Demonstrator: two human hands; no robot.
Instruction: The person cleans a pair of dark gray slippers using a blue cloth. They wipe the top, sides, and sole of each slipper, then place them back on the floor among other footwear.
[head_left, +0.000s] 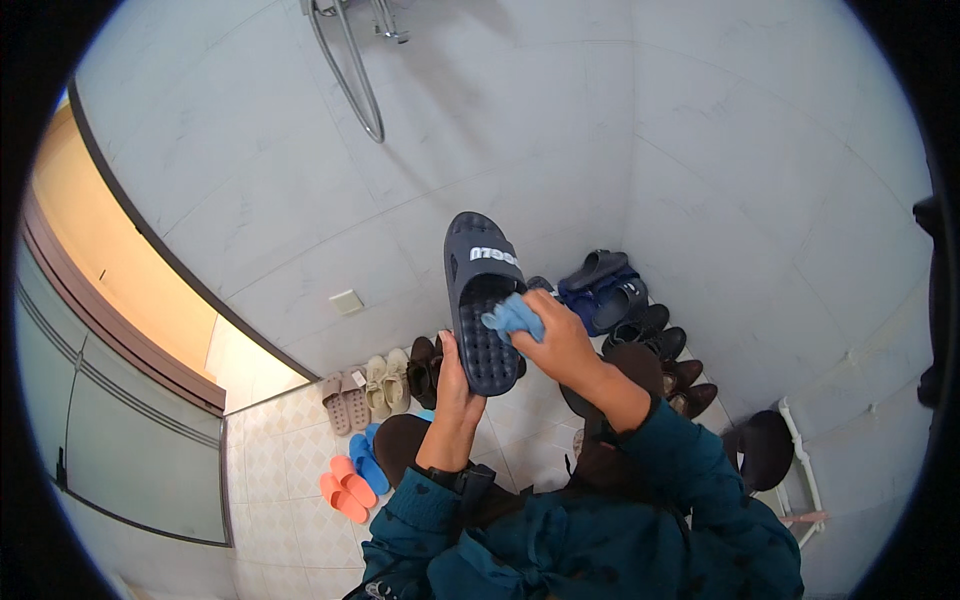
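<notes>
A dark grey-blue slide slipper (487, 367) is held up in front of me, toe away from me, its dimpled footbed facing up. White lettering runs across its strap. My left hand (456, 394) grips the slipper from below at the heel, thumb along its left edge. In my right hand (559, 337) is a bunched light-blue cloth (514, 318), pressed against or just over the footbed's right side behind the strap. The cloth hides part of the footbed, and most of my left fingers are out of sight behind the sole.
Along the wall stand taupe slippers (346, 401), beige shoes (388, 384) and dark shoes (421, 373). Blue slippers (367, 461) and coral slippers (348, 489) lie on the tiled floor (292, 465). Dark slides (619, 304) and brown leather shoes (686, 382) line the right. A shower hose (360, 82) hangs above.
</notes>
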